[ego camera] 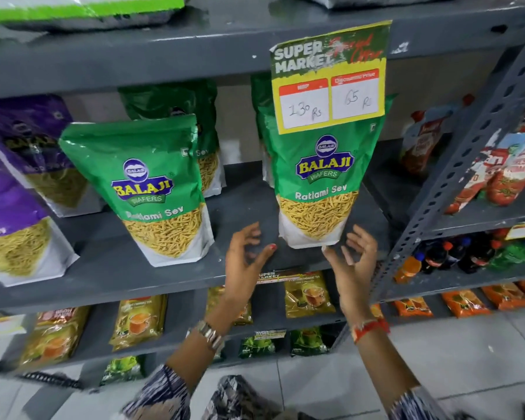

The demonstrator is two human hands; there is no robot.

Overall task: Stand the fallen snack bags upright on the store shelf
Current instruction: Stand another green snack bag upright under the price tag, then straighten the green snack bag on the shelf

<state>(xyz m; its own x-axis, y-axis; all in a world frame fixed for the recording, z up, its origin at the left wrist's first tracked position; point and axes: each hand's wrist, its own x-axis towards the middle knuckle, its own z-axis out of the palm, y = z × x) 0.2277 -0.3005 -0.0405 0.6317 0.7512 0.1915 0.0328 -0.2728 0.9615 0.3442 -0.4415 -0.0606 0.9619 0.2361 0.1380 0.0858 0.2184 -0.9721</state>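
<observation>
The light is even and soft, quite bright, with weak shadows under the shelf boards. Small glare shines on the green bags. The edges are bent by the wide lens, and the corners and the sleeves are blurred.

We note: price card hides top of right green bag. Purple bags cut by left edge. Red script on card blurred, unreadable. Rear green bag mostly hidden behind front bag.
</observation>
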